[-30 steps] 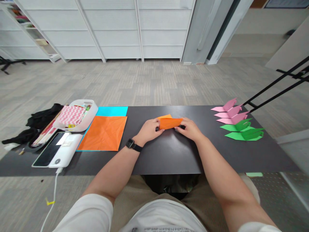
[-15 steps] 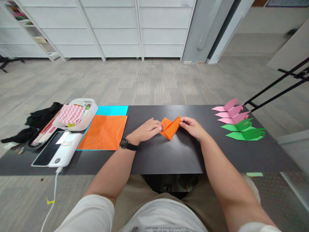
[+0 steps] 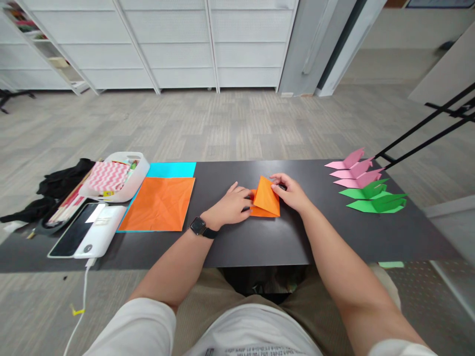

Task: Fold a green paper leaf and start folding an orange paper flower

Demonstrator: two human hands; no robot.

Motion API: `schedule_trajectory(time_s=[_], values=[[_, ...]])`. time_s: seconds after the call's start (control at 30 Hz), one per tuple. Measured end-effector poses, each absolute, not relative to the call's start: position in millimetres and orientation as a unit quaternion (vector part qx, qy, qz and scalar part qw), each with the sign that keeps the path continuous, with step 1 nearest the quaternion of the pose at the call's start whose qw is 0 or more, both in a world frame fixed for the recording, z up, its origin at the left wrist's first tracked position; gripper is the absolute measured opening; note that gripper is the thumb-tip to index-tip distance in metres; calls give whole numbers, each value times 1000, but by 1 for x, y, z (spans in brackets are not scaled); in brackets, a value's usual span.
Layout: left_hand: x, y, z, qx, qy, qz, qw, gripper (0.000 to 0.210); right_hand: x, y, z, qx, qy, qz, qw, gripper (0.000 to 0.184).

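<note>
- Centrally, the orange folded paper (image 3: pixel 267 199) sits on the dark worktop (image 3: pixel 260 247) between the two hands, directly ahead of the person.
- From the left hand (image 3: pixel 233 203) the paper lies just to the right, touching at the fingers; from the right hand (image 3: pixel 290 192) it lies to the left and slightly nearer the person. Neither hand is clearly closer, as both reach its edges.
- Its near edge runs roughly left to right, while a triangular flap points away from the person; no single long axis stands out.
- The left fingers are spread and loosely bent, their tips at the paper's left side; whether they pinch it or merely steady it, I cannot tell.
- The right thumb rests against the flap's right edge, with the index finger stretched out beyond the paper; how firmly they grasp it is unclear.
- Well apart to the left lies a flat orange sheet (image 3: pixel 159 205) over a cyan sheet (image 3: pixel 172 169); at the far right, pink origami birds (image 3: pixel 356 172) and green origami birds (image 3: pixel 376 203) stand in a row.
</note>
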State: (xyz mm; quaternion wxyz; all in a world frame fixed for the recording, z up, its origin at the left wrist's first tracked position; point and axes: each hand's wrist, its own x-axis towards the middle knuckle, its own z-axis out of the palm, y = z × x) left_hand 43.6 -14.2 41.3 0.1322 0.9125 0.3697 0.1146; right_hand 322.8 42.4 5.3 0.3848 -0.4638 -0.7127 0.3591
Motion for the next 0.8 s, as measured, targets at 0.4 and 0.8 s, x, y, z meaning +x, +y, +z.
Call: schedule_trajectory(time_s=[0.4,0.8], values=[[43,-12,44,886,424,126,140,18,315,46,8,-442,-820,209,298,15],[43,-8,39,883,440,123,107,28,311,48,-2,-454,-838,147,265,12]])
